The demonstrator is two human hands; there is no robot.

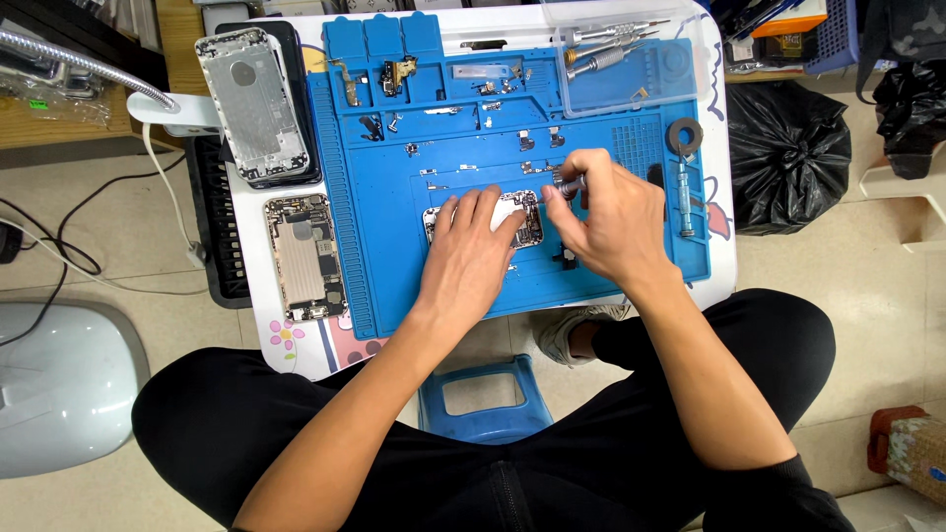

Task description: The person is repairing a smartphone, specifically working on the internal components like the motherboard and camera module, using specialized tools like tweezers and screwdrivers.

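Observation:
My left hand (pixel 471 248) lies flat on an opened phone body (pixel 529 219) in the middle of the blue work mat (pixel 384 246), pressing it down. My right hand (pixel 606 219) grips a small metal screwdriver (pixel 567 184), its tip pointing down at the phone's upper right edge. Small screws and loose phone parts (pixel 473 128) lie scattered over the mat above the hands.
Two more phone shells lie left of the mat, one silver (pixel 252 103), one with exposed insides (pixel 304 258). More screwdrivers (pixel 606 49) sit in the mat's top-right tray. A tape roll (pixel 684 134) and a blue tool (pixel 686 202) are at right. A black bag (pixel 788 153) stands beside the table.

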